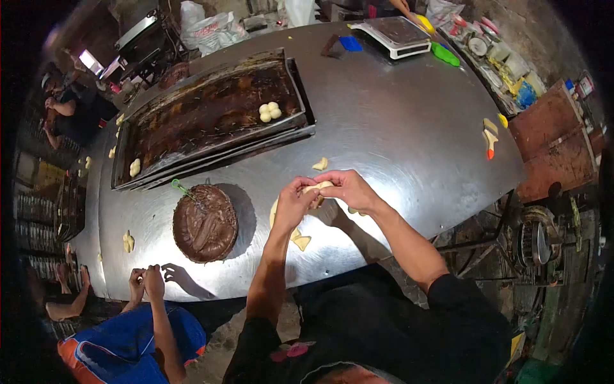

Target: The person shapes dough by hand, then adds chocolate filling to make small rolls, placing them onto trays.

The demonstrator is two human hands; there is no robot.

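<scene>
My left hand [295, 200] and my right hand [350, 191] meet above the near side of the metal table [396, 147]. Between their fingertips they pinch a pale piece of dough [318, 187]. Just beyond them lies a small dough scrap [320, 164]. More dough pieces [299, 239] rest by my left wrist, partly hidden behind the forearm. To the left stands a round bowl of brown paste [204, 224]. A green-handled utensil [181, 186] leans at its rim.
Stacked dark baking trays [211, 157] hold clusters of dough balls [270, 112]. A scale [393, 35] stands at the far edge and a brush [490, 144] lies at right. Next to me, a co-worker's hands [146, 281] work at the table edge; another person [67, 105] is at far left.
</scene>
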